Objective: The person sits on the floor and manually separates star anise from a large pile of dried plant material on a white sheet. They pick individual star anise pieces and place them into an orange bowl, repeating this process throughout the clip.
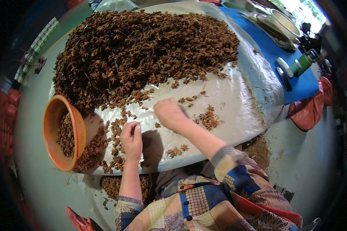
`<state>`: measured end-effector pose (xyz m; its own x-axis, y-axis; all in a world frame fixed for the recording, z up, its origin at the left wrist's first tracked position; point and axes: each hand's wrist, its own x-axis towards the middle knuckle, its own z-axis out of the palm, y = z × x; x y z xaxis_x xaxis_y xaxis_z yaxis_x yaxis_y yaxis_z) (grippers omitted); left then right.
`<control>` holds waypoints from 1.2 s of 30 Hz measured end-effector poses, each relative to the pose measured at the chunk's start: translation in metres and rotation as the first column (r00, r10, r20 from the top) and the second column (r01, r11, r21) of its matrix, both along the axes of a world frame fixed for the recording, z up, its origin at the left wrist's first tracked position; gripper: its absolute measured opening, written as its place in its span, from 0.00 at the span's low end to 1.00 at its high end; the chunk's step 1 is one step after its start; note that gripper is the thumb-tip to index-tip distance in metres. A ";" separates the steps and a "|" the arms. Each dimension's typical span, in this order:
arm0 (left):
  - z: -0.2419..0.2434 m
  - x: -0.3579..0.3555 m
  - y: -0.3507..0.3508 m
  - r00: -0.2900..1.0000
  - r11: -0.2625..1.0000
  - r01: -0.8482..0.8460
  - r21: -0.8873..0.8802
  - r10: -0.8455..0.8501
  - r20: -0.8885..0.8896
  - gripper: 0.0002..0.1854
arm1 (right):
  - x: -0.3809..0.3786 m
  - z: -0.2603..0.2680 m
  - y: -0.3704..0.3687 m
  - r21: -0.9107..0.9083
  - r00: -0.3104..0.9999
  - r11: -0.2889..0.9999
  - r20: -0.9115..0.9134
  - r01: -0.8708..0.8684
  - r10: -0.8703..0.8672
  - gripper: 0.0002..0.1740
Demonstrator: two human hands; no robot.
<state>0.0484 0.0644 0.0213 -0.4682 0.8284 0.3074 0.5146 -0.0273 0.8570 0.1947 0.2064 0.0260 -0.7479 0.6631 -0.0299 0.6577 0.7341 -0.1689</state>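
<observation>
A big heap of dried star anise (144, 46) covers the far part of a table spread with clear plastic sheeting (231, 115). My right hand (169, 114) is low over the sheet, between the heap and a small cluster of star anise (209, 119); its fingers curl under and are hidden. Nearer me, my left hand (132, 141) hovers beside a strip of loose pieces (115, 153), fingers curled towards the thumb. Whether either hand holds a piece is not visible. A few whole stars (176, 151) lie near the table's front edge.
An orange plastic bowl (81, 130) with brown pieces inside lies tipped at the left edge. On a blue surface (300, 89) at right are a dark phone-like object (284, 79) and a green bottle (305, 64). Red sacks (309, 112) and brown debris (256, 150) are below table level.
</observation>
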 end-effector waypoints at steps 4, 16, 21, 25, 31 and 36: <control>-0.009 0.042 0.058 0.973 0.967 0.230 0.109 -0.225 -0.054 0.06 | 0.125 0.037 0.014 0.249 0.861 0.827 -0.219 0.505 -0.460 0.06; -0.042 0.098 0.152 0.781 0.885 0.455 -0.099 -0.450 -0.434 0.14 | 0.129 -0.031 0.035 0.185 0.867 0.957 -0.487 0.222 -0.107 0.08; -0.028 0.102 0.121 0.791 0.858 0.514 -0.004 -0.476 -0.384 0.12 | 0.133 -0.014 0.018 0.288 0.941 0.950 -0.337 0.122 -0.019 0.05; -0.016 0.102 0.106 0.695 0.820 0.558 -0.127 -0.546 -0.468 0.10 | 0.139 0.000 -0.007 0.246 0.983 0.968 -0.182 0.049 -0.003 0.04; -0.004 0.083 0.109 0.728 0.874 0.370 -0.314 -0.483 -0.488 0.16 | 0.179 0.027 -0.009 -0.005 0.903 0.906 0.094 0.422 -0.420 0.08; -0.029 0.109 0.162 0.763 0.903 0.391 -0.176 -0.425 -0.487 0.15 | 0.158 -0.013 0.039 0.244 0.867 0.889 -0.423 0.387 -0.262 0.08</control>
